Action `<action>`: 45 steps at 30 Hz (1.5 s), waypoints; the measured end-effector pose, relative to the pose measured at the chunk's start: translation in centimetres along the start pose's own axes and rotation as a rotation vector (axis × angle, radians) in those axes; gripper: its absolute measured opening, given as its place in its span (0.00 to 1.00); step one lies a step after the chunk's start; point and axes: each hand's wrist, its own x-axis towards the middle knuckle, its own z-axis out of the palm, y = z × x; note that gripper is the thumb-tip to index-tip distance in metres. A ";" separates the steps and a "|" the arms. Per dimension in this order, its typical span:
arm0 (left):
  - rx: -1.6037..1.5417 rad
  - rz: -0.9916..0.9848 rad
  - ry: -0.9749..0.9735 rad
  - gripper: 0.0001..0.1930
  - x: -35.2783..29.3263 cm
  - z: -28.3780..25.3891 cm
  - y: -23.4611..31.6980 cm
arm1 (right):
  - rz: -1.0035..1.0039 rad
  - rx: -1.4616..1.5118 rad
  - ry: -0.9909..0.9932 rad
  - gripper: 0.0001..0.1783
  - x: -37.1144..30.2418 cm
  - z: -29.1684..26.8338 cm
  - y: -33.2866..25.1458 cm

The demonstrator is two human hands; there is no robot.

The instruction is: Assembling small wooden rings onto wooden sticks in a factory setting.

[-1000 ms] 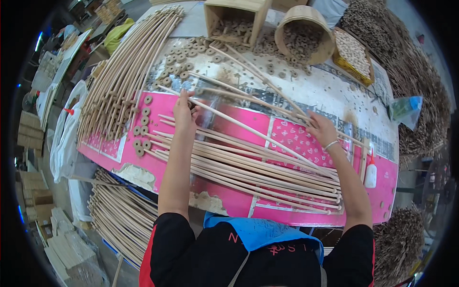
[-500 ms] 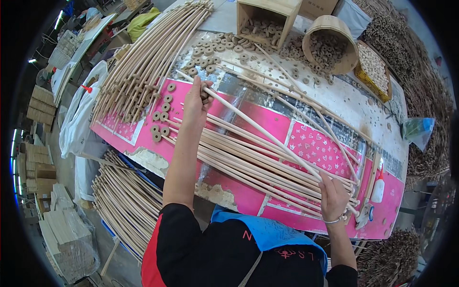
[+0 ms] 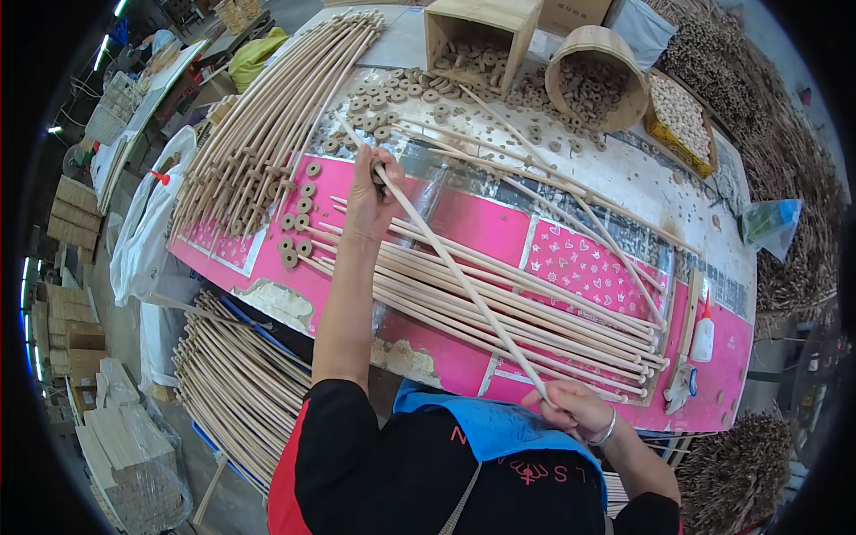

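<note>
A long, pale wooden stick (image 3: 464, 278) slants across my front from upper left to lower right. Near its upper end, my left hand (image 3: 366, 201) is closed around it, and brown wooden rings seem to sit in those fingers, partly hidden. My right hand (image 3: 578, 410), with a bracelet at the wrist, is closed on the lower end beside my blue apron (image 3: 499, 434). Under the stick, a row of similar sticks (image 3: 499, 303) lies on the pink table top. Several loose wooden rings (image 3: 289, 258) rest left of my left forearm.
Ringed sticks (image 3: 267, 134) are piled at the far left. A wooden box (image 3: 432, 40) and a round tub (image 3: 555, 85) hold more rings, next to a yellow crate (image 3: 704, 162) of pale beads. A glue bottle (image 3: 703, 339) stands at right. More sticks (image 3: 241, 374) lie below the table's left edge.
My right hand has brought the stick's lower end down and toward me, off the row of sticks, so the stick slopes more steeply. My left hand stays near the upper end.
</note>
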 end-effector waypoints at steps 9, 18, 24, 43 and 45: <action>0.343 -0.044 0.528 0.19 0.3 0.5 0.5 | -0.869 -1.083 0.926 0.11 -0.2 -1.5 1.0; 0.286 -0.293 0.177 0.19 -1.8 4.6 -5.6 | -0.198 -0.178 0.302 0.23 2.1 1.9 -2.4; 0.333 -0.212 0.061 0.21 -3.1 7.7 -8.4 | -0.603 -0.605 0.513 0.13 5.0 -1.5 -6.0; 0.313 -0.234 -0.040 0.22 -2.9 10.2 -11.4 | -0.415 -0.311 0.181 0.15 9.7 -6.4 -11.2; 0.319 -0.314 -0.042 0.24 -2.4 9.6 -11.6 | -0.526 -0.496 0.320 0.15 9.9 -7.4 -11.1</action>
